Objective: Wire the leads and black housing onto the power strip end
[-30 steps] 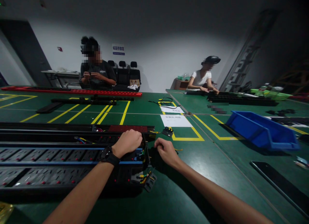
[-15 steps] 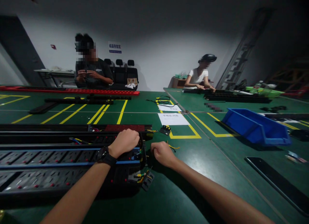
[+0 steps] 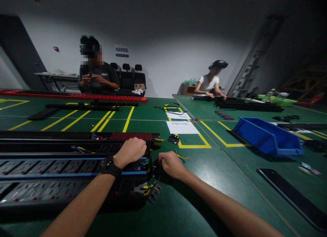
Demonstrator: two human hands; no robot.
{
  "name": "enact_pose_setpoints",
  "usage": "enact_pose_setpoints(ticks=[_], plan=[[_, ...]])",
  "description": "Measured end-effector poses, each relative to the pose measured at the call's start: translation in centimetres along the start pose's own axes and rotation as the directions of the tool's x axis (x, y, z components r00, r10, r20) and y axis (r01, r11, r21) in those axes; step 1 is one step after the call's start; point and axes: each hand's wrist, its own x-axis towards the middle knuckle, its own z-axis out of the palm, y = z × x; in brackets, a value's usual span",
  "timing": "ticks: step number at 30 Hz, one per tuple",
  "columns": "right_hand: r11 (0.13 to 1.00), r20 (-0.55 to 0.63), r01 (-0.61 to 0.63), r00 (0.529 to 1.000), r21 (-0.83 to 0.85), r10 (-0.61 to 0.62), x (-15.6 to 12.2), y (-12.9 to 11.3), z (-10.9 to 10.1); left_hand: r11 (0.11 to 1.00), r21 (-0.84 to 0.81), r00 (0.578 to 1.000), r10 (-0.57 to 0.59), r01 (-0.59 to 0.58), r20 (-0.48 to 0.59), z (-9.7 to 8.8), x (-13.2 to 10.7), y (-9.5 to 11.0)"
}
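Several long black power strips with rows of sockets lie side by side at the left, the blue-edged power strip (image 3: 61, 166) in the middle. My left hand (image 3: 132, 149), with a watch on its wrist, is closed at this strip's right end; its fingertips are hidden. Just right of that end, my right hand (image 3: 170, 163) is closed with curled fingers, and what it holds, if anything, is out of sight. Between the hands stands a dark end piece (image 3: 152, 162) with wires near it. A loose black end plate (image 3: 154, 192) hangs on coloured wires at the nearest strip's end.
A blue bin (image 3: 268, 138) and a phone (image 3: 291, 196) lie to the right. Past my hands are paper sheets (image 3: 182, 127) and a small black part (image 3: 174, 139). Two people work across the green table, behind a red rail (image 3: 109, 97) and black strips (image 3: 247, 104).
The view has shifted very slightly. Both my hands keep nearly the same closed pose at the strip's end.
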Motion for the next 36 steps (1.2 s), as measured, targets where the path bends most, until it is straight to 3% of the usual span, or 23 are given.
enact_pose_setpoints(ticks=[36], plan=[[0.997,0.072,-0.017,0.997,-0.077,0.023,0.09,-0.16,-0.19,1.000,0.030,1.000,0.004,-0.004,0.011,-0.05,0.02,0.10]])
